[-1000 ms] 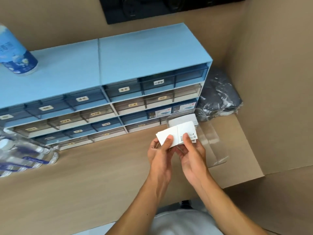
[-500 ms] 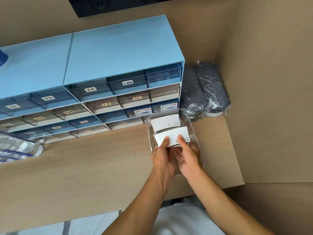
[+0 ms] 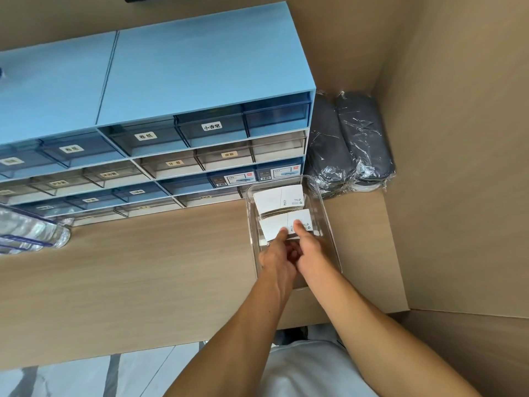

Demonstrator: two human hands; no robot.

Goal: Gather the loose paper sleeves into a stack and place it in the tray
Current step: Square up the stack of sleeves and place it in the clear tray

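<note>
A clear plastic tray [image 3: 329, 222] sits on the wooden desk at the right, in front of the blue drawer unit. A stack of white paper sleeves [image 3: 279, 197] lies in its far half. Both hands hold a second stack of white paper sleeves [image 3: 274, 224] low inside the tray, just in front of the first. My left hand [image 3: 276, 255] pinches its left part with thumb on top. My right hand [image 3: 310, 247] presses its right part with thumb on top. The lower edge of the held stack is hidden by my fingers.
A blue drawer unit [image 3: 186, 81] with labelled drawers fills the back of the desk. Dark wrapped bundles [image 3: 349, 141] lie in the right corner by the cardboard wall [image 3: 458, 138]. Plastic water bottles [image 3: 28, 233] lie at the left. Bare wooden desk [image 3: 143, 267] spreads left of the tray.
My hands carried the stack of sleeves from above the desk down into the tray, in front of the stack lying there. The view shifted right and came closer.
</note>
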